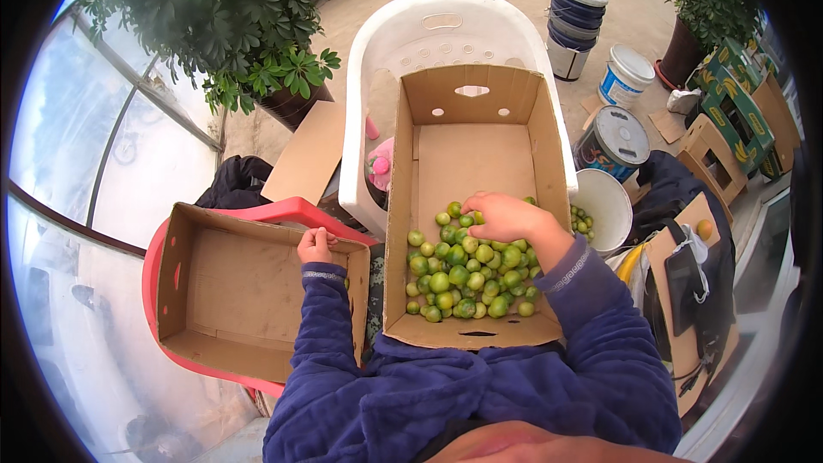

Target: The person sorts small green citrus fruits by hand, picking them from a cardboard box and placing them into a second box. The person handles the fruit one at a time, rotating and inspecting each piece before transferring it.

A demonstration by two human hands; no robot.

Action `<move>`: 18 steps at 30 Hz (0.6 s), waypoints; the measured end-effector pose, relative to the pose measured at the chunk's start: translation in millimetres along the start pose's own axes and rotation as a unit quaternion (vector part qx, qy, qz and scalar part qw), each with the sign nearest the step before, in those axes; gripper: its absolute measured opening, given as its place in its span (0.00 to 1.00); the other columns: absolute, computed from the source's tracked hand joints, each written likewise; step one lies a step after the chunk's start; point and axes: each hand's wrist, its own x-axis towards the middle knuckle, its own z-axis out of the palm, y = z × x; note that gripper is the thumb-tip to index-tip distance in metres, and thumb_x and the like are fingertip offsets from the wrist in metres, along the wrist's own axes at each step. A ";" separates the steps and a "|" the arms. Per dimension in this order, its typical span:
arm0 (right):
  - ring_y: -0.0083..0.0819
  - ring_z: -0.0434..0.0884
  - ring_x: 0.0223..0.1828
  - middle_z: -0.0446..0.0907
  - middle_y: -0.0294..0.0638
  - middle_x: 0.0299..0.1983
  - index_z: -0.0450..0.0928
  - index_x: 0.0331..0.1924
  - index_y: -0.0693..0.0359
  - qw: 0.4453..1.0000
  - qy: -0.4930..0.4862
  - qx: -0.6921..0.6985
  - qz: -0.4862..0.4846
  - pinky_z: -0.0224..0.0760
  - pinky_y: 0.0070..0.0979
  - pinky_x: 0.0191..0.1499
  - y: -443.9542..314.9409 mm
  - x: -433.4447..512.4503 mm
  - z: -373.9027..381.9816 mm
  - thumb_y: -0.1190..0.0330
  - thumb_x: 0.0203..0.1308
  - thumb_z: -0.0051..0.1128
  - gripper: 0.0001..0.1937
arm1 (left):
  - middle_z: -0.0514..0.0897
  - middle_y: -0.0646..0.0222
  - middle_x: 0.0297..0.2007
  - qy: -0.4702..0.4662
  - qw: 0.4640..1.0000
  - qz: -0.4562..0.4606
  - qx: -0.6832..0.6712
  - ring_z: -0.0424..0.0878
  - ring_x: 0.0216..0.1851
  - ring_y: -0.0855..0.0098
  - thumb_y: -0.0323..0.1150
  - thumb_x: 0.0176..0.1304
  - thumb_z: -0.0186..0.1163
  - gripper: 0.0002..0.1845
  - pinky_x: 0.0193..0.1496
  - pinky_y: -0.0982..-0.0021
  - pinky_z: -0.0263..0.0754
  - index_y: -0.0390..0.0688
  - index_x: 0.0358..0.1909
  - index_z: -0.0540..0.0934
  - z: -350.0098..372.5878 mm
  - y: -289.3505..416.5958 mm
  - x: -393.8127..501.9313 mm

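In front of me a large cardboard box [476, 157] rests partly on a white plastic chair [450, 9], with many small green, tomato-like fruits [458, 274] heaped in its near half. My right hand [505, 215] is over the far edge of the heap, its fingers bent down at the fruits; whether it grips one is unclear. On the left, my left hand [316, 245] is held with curled fingers above the right wall of a second cardboard box [241, 289]. What may be inside those fingers is hidden. A little green shows beside my left cuff, within that box.
A red plastic chair [151, 283] holds the left box. Right of the large box are a white bucket [614, 206] with small green fruits, a lidded paint bucket [614, 141] and a phone [683, 289] on cardboard. A potted shrub [225, 19] stands far left, stacked buckets [575, 26] far right.
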 end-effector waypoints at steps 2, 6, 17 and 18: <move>0.48 0.77 0.57 0.78 0.49 0.53 0.77 0.55 0.63 1.000 0.007 -0.008 -0.009 0.71 0.40 0.60 3.7 -3.8 3.2 0.61 0.57 0.63 0.23 | 0.82 0.65 0.22 0.000 1.000 -0.005 -0.015 0.80 0.21 0.74 0.29 0.68 0.59 0.10 0.27 0.75 0.76 0.37 0.28 0.78 9.8 5.7 -5.3; 0.45 0.78 0.56 0.80 0.47 0.52 0.78 0.54 0.61 1.000 0.021 -0.009 0.002 0.71 0.37 0.60 11.0 -7.4 3.2 0.62 0.57 0.63 0.21 | 0.80 0.66 0.20 0.023 0.998 0.039 -0.031 0.77 0.18 0.75 0.29 0.69 0.57 0.11 0.25 0.74 0.74 0.38 0.27 0.77 2.5 4.1 -8.0; 0.42 0.82 0.51 0.82 0.49 0.50 0.79 0.53 0.64 0.999 0.015 0.033 0.013 0.75 0.34 0.56 -11.9 -8.1 -1.7 0.67 0.57 0.64 0.20 | 0.86 0.49 0.31 0.158 0.928 -0.107 0.321 0.85 0.34 0.54 0.58 0.61 0.63 0.30 0.43 0.61 0.79 0.34 0.29 0.81 -44.5 -5.6 17.7; 0.42 0.83 0.51 0.83 0.48 0.50 0.79 0.53 0.64 0.998 0.022 0.032 0.039 0.75 0.34 0.56 -9.4 -14.9 -5.7 0.68 0.57 0.64 0.20 | 0.85 0.42 0.43 0.142 0.911 -0.129 0.364 0.82 0.50 0.46 0.63 0.56 0.63 0.37 0.57 0.59 0.74 0.32 0.45 0.80 -9.1 34.8 23.1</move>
